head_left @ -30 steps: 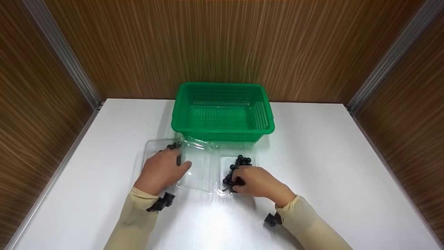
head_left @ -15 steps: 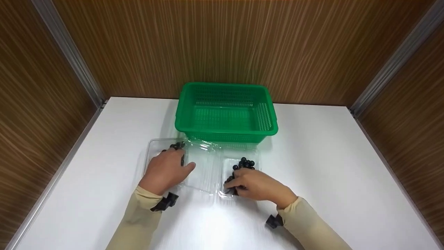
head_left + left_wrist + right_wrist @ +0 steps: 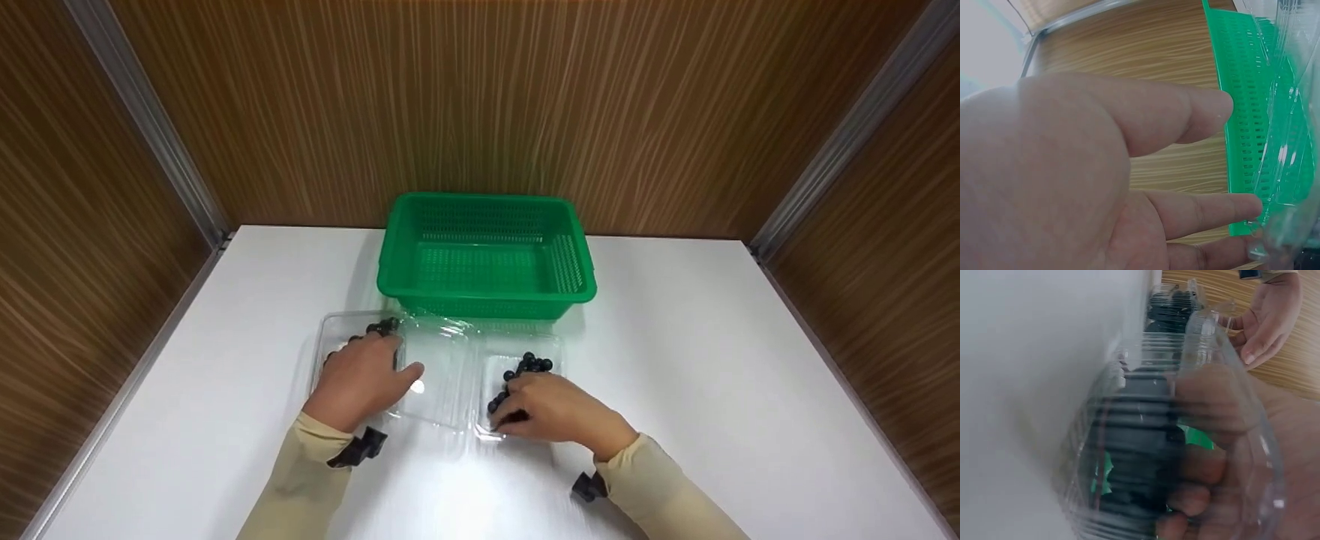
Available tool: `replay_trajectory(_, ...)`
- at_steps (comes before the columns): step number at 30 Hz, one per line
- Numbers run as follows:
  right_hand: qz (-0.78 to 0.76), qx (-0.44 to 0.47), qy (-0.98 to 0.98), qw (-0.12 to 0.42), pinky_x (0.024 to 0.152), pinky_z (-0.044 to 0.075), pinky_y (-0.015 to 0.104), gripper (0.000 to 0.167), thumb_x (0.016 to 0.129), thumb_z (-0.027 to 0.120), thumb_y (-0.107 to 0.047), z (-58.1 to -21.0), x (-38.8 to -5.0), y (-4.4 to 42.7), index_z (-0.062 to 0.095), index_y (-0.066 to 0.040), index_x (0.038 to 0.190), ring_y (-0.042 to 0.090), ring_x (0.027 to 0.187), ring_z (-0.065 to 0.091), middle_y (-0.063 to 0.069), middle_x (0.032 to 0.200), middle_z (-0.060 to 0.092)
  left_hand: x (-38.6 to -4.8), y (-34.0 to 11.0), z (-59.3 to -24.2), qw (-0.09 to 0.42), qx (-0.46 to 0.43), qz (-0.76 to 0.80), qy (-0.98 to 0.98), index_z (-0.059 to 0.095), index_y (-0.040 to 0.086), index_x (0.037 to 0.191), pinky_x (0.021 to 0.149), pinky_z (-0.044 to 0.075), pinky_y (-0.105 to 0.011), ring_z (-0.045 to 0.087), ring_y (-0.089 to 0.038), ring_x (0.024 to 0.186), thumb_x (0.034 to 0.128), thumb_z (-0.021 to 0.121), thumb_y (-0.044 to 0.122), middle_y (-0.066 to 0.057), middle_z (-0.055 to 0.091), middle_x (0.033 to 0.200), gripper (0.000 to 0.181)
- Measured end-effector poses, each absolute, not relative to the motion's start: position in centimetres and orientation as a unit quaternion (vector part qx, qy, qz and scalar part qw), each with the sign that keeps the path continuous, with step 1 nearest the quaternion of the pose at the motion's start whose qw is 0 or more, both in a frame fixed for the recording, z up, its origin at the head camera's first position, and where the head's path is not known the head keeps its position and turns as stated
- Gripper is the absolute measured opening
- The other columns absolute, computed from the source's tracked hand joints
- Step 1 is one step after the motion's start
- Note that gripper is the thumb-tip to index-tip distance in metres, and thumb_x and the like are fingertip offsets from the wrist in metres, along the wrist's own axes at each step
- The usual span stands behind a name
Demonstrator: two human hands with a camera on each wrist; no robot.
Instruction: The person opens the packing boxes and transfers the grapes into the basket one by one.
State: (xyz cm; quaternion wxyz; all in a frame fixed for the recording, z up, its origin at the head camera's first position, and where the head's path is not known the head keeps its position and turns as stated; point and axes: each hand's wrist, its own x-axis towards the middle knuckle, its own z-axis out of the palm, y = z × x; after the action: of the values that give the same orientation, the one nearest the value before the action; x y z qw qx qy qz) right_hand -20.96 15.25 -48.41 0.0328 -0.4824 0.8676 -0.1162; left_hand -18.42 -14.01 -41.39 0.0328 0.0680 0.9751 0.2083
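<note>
In the head view, my left hand (image 3: 364,379) lies over the left clear plastic container, covering part of a dark bunch of grapes (image 3: 384,327). Its thumb and fingers (image 3: 1210,214) look straight and spread in the left wrist view, with the fingertips at the clear plastic. My right hand (image 3: 555,409) reaches into the right clear plastic container (image 3: 484,433). Thumb and fingers curl at the near end of another dark bunch of grapes (image 3: 534,363), whose far end shows beyond the knuckles. Through the container wall in the right wrist view, grapes and fingertips (image 3: 1190,498) appear blurred.
A green perforated basket (image 3: 487,295) stands just behind the containers, with nothing visible in it. Clear lid plastic (image 3: 435,375) lies between the two filled halves. Wood-grain panels (image 3: 480,97) enclose the white tabletop (image 3: 675,337) at the back and sides.
My right hand's fingers shift along the near end of the grapes, first stretching out a finger, then curling again. My left hand stays in place over its container.
</note>
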Motion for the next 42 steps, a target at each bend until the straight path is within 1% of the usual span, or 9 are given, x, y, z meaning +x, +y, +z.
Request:
replay_trajectory(2, -0.108, -0.485, 0.867, 0.024, 0.075, 0.051, 0.028, 0.012, 0.091, 0.081, -0.028, -48.5, -21.1, 15.1, 0.084, -0.025, 0.102, 0.009, 0.08, 0.055, -0.01, 0.088, 0.069, -18.5, -14.0, -41.4, 0.031, 0.071, 0.206, 0.975, 0.067, -0.001, 0.132, 0.088, 0.053, -0.057, 0.066, -0.038, 0.105, 0.0964, 0.068, 0.042, -0.021, 0.068, 0.123, 0.055)
replay_trajectory(6, -0.095, -0.492, 0.865, 0.011, 0.077, 0.051, 0.03, 0.01, 0.088, 0.082, -0.024, -48.5, -21.4, 15.1, 0.083, -0.023, 0.098, 0.011, 0.081, 0.057, -0.008, 0.086, 0.064, -18.7, -14.0, -41.5, 0.023, 0.08, 0.2, 0.976, 0.069, -0.001, 0.126, 0.083, 0.054, -0.055, 0.066, -0.037, 0.101, 0.0961, 0.069, 0.04, -0.02, 0.069, 0.117, 0.051)
replay_trajectory(12, -0.077, -0.517, 0.853, 0.005, 0.072, 0.042, 0.027, 0.014, 0.091, 0.08, -0.022, -48.2, -21.5, 15.0, 0.085, -0.024, 0.104, 0.012, 0.074, 0.045, -0.006, 0.082, 0.061, -19.2, -14.0, -41.5, 0.014, 0.084, 0.196, 0.977, 0.072, 0.0, 0.115, 0.072, 0.053, -0.05, 0.064, -0.031, 0.086, 0.0952, 0.069, 0.039, -0.017, 0.069, 0.103, 0.044)
replay_trajectory(22, -0.104, -0.471, 0.876, 0.023, 0.084, 0.051, 0.033, 0.003, 0.09, 0.08, -0.02, -48.4, -22.2, 14.4, 0.077, -0.021, 0.091, 0.012, 0.087, 0.06, -0.009, 0.088, 0.067, -19.6, -14.6, -41.6, 0.016, 0.075, 0.195, 0.978, 0.07, 0.001, 0.122, 0.077, 0.054, -0.053, 0.066, -0.034, 0.094, 0.0955, 0.068, 0.041, -0.018, 0.07, 0.113, 0.049)
replay_trajectory(27, -0.132, -0.444, 0.886, 0.02, 0.077, 0.054, 0.029, 0.006, 0.091, 0.08, -0.021, -48.9, -22.5, 14.6, 0.074, -0.019, 0.089, 0.008, 0.083, 0.061, -0.009, 0.087, 0.066, -19.5, -14.6, -41.7, 0.021, 0.079, 0.208, 0.975, 0.068, -0.001, 0.128, 0.085, 0.054, -0.055, 0.066, -0.036, 0.103, 0.0962, 0.068, 0.041, -0.019, 0.069, 0.12, 0.052)
replay_trajectory(31, -0.126, -0.443, 0.888, 0.003, 0.068, 0.051, 0.027, 0.013, 0.088, 0.08, -0.019, -48.7, -22.4, 14.9, 0.069, -0.019, 0.082, 0.007, 0.075, 0.055, -0.009, 0.081, 0.061, -19.5, -14.4, -41.7, 0.019, 0.079, 0.208, 0.975, 0.07, 0.0, 0.124, 0.081, 0.054, -0.053, 0.065, -0.034, 0.096, 0.0958, 0.069, 0.041, -0.018, 0.07, 0.114, 0.05)
replay_trajectory(35, -0.116, -0.489, 0.865, -0.007, 0.07, 0.053, 0.028, 0.004, 0.091, 0.079, -0.016, -48.4, -22.3, 15.0, 0.08, -0.019, 0.093, 0.01, 0.077, 0.06, -0.006, 0.083, 0.065, -19.6, -14.3, -41.5, 0.011, 0.082, 0.199, 0.976, 0.072, 0.001, 0.115, 0.073, 0.053, -0.051, 0.064, -0.032, 0.087, 0.095, 0.07, 0.041, -0.016, 0.07, 0.104, 0.045)
replay_trajectory(38, -0.104, -0.517, 0.85, -0.011, 0.074, 0.053, 0.031, 0.015, 0.091, 0.08, -0.016, -48.2, -22.2, 15.1, 0.083, -0.02, 0.105, 0.014, 0.081, 0.062, -0.004, 0.087, 0.067, -19.6, -14.2, -41.2, 0.009, 0.087, 0.197, 0.976, 0.072, -0.001, 0.118, 0.078, 0.054, -0.054, 0.067, -0.036, 0.095, 0.0955, 0.069, 0.04, -0.019, 0.071, 0.109, 0.047)
replay_trajectory(42, -0.072, -0.521, 0.85, -0.023, 0.073, 0.052, 0.03, 0.013, 0.087, 0.082, -0.01, -48.0, -22.2, 15.1, 0.084, -0.021, 0.094, 0.014, 0.078, 0.06, -0.005, 0.082, 0.063, -19.5, -14.3, -41.2, 0.012, 0.089, 0.2, 0.976, 0.069, -0.002, 0.127, 0.087, 0.054, -0.058, 0.066, -0.04, 0.109, 0.0966, 0.068, 0.038, -0.022, 0.07, 0.12, 0.05)
